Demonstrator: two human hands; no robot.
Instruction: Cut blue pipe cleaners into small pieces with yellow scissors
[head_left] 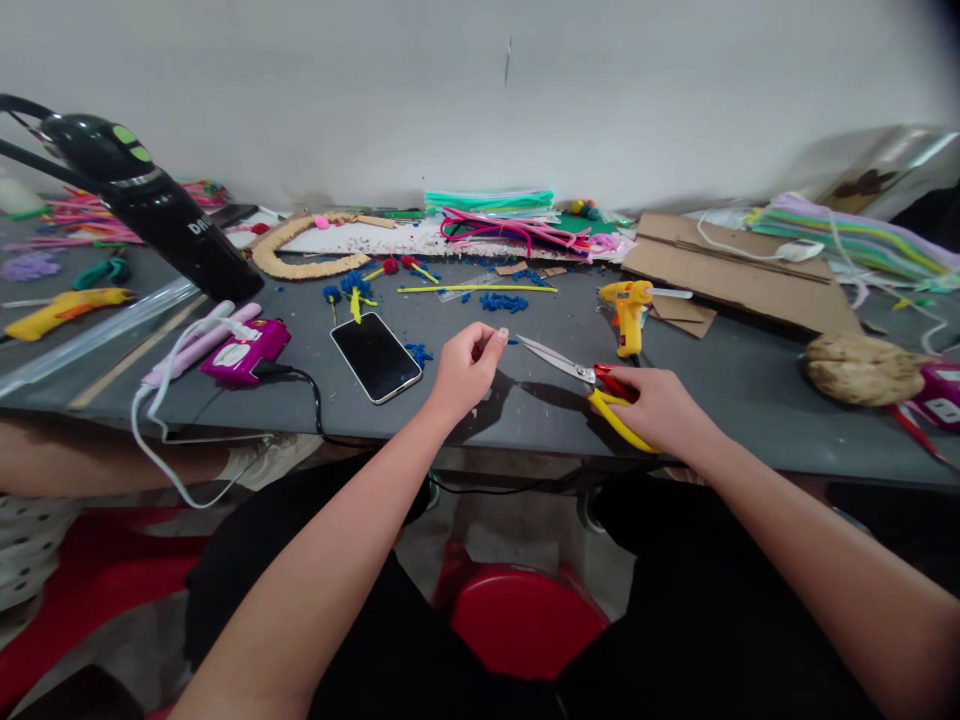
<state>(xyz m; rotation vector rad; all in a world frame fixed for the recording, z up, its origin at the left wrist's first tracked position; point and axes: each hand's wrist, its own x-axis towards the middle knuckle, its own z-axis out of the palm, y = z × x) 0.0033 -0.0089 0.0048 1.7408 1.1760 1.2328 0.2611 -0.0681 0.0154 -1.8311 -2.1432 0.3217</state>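
Observation:
My right hand (pixel 660 410) is wrapped round the handles of a pair of scissors (pixel 553 358), one handle red and one yellow. The blades look nearly closed and point left at my left hand (pixel 471 368). That hand is pinched, thumb against fingers, above the table. A tiny blue bit (pixel 513 341) shows between its fingertips and the scissor tips; whether it is held or lies on the table I cannot tell. Behind lie a pile of short blue fuzzy pieces (pixel 504 302) and a long yellow pipe cleaner (pixel 476 290). A phone (pixel 376 358) rests left of my left hand.
A yellow glue gun (pixel 628 312) stands beyond the scissors, near cardboard sheets (pixel 735 270). A black bottle (pixel 172 215), a purple power socket (pixel 246 352) with cables and another glue gun (pixel 67 312) are at left. Bundled pipe cleaners (pixel 487 202) lie along the wall.

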